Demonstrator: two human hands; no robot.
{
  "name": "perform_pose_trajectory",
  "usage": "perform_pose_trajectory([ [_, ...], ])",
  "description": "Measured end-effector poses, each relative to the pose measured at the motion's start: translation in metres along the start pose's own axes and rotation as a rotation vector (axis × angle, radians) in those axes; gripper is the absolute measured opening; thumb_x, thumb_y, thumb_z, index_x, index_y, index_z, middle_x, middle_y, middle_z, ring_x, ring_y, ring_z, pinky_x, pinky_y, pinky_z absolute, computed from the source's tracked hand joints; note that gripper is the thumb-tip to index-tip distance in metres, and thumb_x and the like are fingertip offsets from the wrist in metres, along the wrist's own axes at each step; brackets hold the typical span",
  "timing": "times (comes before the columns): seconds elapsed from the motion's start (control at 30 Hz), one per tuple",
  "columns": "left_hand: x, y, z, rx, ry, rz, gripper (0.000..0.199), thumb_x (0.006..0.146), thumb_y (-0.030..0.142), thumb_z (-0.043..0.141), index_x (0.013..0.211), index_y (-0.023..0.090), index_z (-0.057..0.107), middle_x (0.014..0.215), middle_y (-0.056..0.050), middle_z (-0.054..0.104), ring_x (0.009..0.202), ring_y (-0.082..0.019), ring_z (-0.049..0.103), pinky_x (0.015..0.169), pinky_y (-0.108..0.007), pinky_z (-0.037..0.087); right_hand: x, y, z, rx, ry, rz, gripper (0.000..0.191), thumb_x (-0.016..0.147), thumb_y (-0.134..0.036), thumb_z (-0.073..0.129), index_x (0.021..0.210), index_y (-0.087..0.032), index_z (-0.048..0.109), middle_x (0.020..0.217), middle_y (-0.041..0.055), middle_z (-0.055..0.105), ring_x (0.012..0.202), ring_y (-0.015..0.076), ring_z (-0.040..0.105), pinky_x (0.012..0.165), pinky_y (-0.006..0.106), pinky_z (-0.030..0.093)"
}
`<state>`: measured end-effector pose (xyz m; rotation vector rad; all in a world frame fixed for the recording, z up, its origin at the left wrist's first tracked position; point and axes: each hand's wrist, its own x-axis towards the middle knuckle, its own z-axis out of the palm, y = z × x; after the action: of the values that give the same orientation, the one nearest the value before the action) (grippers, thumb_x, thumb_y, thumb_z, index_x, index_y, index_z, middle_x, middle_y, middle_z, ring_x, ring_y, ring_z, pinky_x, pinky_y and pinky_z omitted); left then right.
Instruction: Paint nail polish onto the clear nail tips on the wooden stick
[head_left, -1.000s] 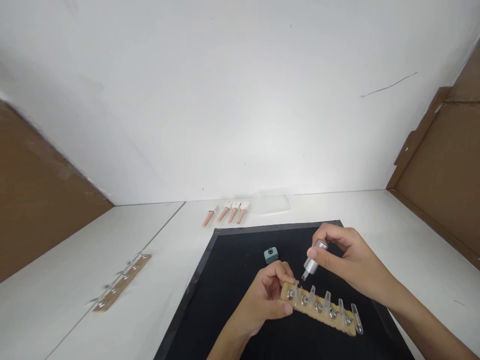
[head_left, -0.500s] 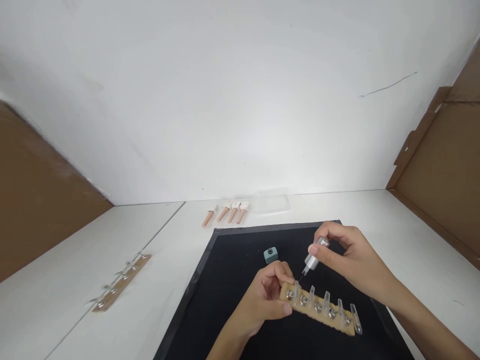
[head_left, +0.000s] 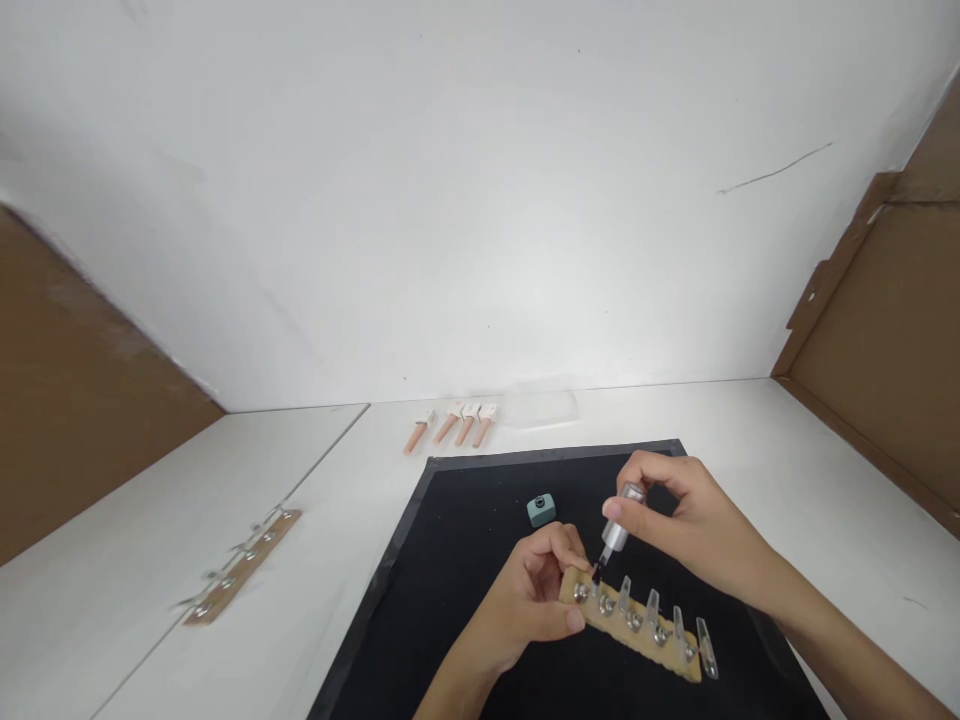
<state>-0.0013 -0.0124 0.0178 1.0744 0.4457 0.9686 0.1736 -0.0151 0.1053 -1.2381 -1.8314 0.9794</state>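
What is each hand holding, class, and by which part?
The left hand grips the wooden strip by its left end; the right hand pinches the brush by its silver handle.

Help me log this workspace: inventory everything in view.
Held strip: 1, tan, left hand
Knobs: 5, silver, along held strip
Tips: 5, clear, on held strip
Brush: 1, silver-handled, right hand
Bottle: 1, teal, on mat
Mat: 1, black, under hands
Tubes: 4, pink-and-white, beyond mat
Tray: 1, clear, by wall
Second strip: 1, brown, left on table
Table: 1, white, underneath
Wall: 1, white, behind
Side panels: 2, brown, either side
Left hand: 1, bare, at held strip
Right hand: 1, bare, at brush
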Motion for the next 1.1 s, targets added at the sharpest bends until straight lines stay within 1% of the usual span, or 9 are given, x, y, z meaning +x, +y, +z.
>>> perform_pose_trajectory([
  [0.13, -0.004, -0.004, -0.003, -0.02, -0.022, 0.005, 0.028, 0.051, 0.028, 0.08, 0.064, 0.019, 0.058, 0.066, 0.003, 0.046, 0.056, -0.008, 0.04, 0.052, -0.021, 0.031, 0.001, 0.003, -0.003, -0.042, 0.071, 0.009, 0.028, 0.082, -0.039, 0.055, 0.062, -0.021, 0.048, 0.06, -0.0032, 0.046, 0.056, 0.0127, 0.043, 0.05, 0.026, 0.037],
  [0.2, -0.004, -0.004, -0.004, -0.026, -0.024, 0.006, 0.027, 0.051, 0.027, 0.081, 0.064, 0.019, 0.059, 0.066, 0.004, 0.046, 0.055, -0.008, 0.04, 0.052, -0.021, 0.031, 0.001, 0.002, -0.004, -0.037, 0.073, 0.014, 0.028, 0.082, -0.039, 0.056, 0.062, -0.021, 0.048, 0.061, -0.003, 0.046, 0.057, 0.0132, 0.043, 0.051, 0.026, 0.037],
  [0.3, -0.001, -0.002, -0.003, -0.029, -0.017, 0.0, 0.028, 0.049, 0.027, 0.081, 0.064, 0.019, 0.059, 0.064, 0.004, 0.045, 0.054, -0.007, 0.038, 0.051, -0.021, 0.03, 0.0, -0.001, -0.003, 0.001, 0.019, 0.01, 0.028, 0.082, -0.038, 0.056, 0.062, -0.021, 0.047, 0.06, -0.0037, 0.046, 0.055, 0.0126, 0.043, 0.05, 0.026, 0.036],
  [0.4, 0.002, 0.001, 0.0, -0.019, -0.003, -0.009, 0.028, 0.049, 0.027, 0.081, 0.063, 0.018, 0.058, 0.063, 0.004, 0.046, 0.054, -0.008, 0.038, 0.05, -0.021, 0.029, -0.002, -0.005, -0.002, 0.058, -0.058, 0.0, 0.026, 0.082, -0.033, 0.057, 0.062, -0.021, 0.046, 0.058, -0.005, 0.045, 0.054, 0.0114, 0.042, 0.05, 0.025, 0.035],
  [0.5, 0.003, 0.002, 0.002, -0.017, 0.005, -0.013, 0.029, 0.049, 0.028, 0.081, 0.064, 0.019, 0.058, 0.062, 0.004, 0.047, 0.054, -0.008, 0.038, 0.05, -0.021, 0.029, -0.002, -0.006, 0.0, 0.071, -0.087, -0.01, 0.025, 0.081, -0.029, 0.058, 0.062, -0.021, 0.045, 0.058, -0.0054, 0.044, 0.054, 0.0112, 0.041, 0.05, 0.025, 0.034],
  [0.7, 0.001, 0.0, 0.001, -0.032, -0.039, 0.001, 0.028, 0.051, 0.028, 0.08, 0.064, 0.018, 0.058, 0.064, 0.005, 0.044, 0.054, -0.006, 0.038, 0.05, -0.019, 0.03, 0.001, -0.002, -0.001, 0.058, -0.04, -0.001, 0.03, 0.081, -0.035, 0.058, 0.059, -0.02, 0.043, 0.056, -0.0058, 0.04, 0.053, 0.0108, 0.039, 0.05, 0.024, 0.034],
  [0.83, -0.001, -0.001, 0.001, -0.037, -0.045, 0.016, 0.028, 0.051, 0.027, 0.081, 0.064, 0.018, 0.058, 0.064, 0.005, 0.044, 0.054, -0.005, 0.038, 0.051, -0.017, 0.031, 0.003, 0.004, -0.002, 0.02, 0.003, 0.001, 0.031, 0.081, -0.037, 0.056, 0.059, -0.021, 0.043, 0.056, -0.0057, 0.04, 0.051, 0.0109, 0.039, 0.049, 0.025, 0.035],
  [1.0, -0.004, -0.004, -0.002, -0.056, -0.03, 0.008, 0.03, 0.051, 0.027, 0.081, 0.064, 0.016, 0.057, 0.066, 0.004, 0.049, 0.056, -0.005, 0.042, 0.052, -0.016, 0.034, 0.004, 0.008, -0.003, -0.011, 0.062, 0.013, 0.03, 0.081, -0.04, 0.055, 0.06, -0.021, 0.047, 0.059, -0.0033, 0.045, 0.056, 0.0129, 0.043, 0.052, 0.026, 0.038],
  [1.1, -0.005, -0.005, -0.004, -0.092, -0.03, -0.015, 0.03, 0.052, 0.027, 0.081, 0.066, 0.017, 0.056, 0.068, 0.004, 0.05, 0.055, -0.004, 0.046, 0.051, -0.016, 0.038, 0.004, 0.007, -0.003, 0.03, 0.098, -0.005, 0.027, 0.081, -0.039, 0.055, 0.062, -0.021, 0.049, 0.061, -0.0026, 0.048, 0.058, 0.0133, 0.046, 0.055, 0.027, 0.04],
])
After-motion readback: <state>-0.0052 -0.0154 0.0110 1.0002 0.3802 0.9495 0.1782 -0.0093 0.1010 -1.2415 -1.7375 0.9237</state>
